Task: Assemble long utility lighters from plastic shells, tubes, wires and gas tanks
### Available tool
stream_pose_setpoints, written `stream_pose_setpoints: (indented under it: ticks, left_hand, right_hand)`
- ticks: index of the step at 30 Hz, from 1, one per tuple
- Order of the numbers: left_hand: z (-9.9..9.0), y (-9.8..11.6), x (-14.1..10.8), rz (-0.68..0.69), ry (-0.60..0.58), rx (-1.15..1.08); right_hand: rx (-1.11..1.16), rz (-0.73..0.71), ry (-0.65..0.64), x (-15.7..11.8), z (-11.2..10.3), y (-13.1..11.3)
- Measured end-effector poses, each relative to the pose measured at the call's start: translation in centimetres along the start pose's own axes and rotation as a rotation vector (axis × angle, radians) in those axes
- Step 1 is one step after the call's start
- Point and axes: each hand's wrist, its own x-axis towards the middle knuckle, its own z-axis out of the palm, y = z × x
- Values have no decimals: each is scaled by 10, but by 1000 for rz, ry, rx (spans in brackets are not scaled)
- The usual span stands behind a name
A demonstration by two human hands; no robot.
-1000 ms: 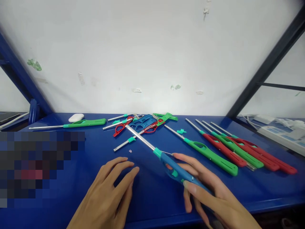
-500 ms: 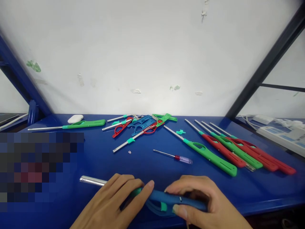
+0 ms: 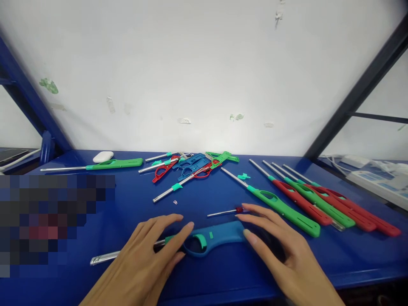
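Note:
A blue gas lighter (image 3: 225, 233) with a green trigger and metal barrel lies low over the near part of the table, its barrel pointing left. My left hand (image 3: 153, 250) is curled around its neck, hiding part of the barrel. My right hand (image 3: 280, 246) is at the handle's end, thumb and fingers apart. Its forefinger and middle finger reach over a small screwdriver (image 3: 223, 212), whose clear handle they mostly cover. The thumb tip is by the lighter's handle end.
Behind lie opened lighter halves, including blue shells (image 3: 194, 166) and a red shell (image 3: 165, 168). On the right, a green lighter (image 3: 283, 208) lies beside several red and green ones. Another green lighter (image 3: 121, 163) and a white case (image 3: 103, 157) are back left. A power strip (image 3: 376, 182) lies far right.
The blue lighter has turned to show its side and trigger. My right hand has let go of its handle and moved up to the screwdriver, which has swung round slightly.

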Motion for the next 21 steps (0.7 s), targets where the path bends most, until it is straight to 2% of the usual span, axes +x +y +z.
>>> stream_pose_setpoints:
  ticks: [4,6,9,12,16,21]
  left_hand:
    - [-4,4,8,135,-22,-83]
    - [-4,4,10,142,-15,-131]
    - [-5,4,13,132,5,-160]
    - [-6,6,15,95,34,-185]
    - [-3,10,11,60,45,-130]
    - [1,6,-1,63,-41,-79]
  right_hand:
    - [-59,-185,-85,-1,5,-3]
    - [-77,-265,-105,-1,8,-4]
    - [-70,-312,-121,-1,9,-7]
    - [-46,-304,-120,-1,5,-13]
    - [-10,-215,-151,1,3,-20]
    - [-2,-95,-131,-2,7,-18]
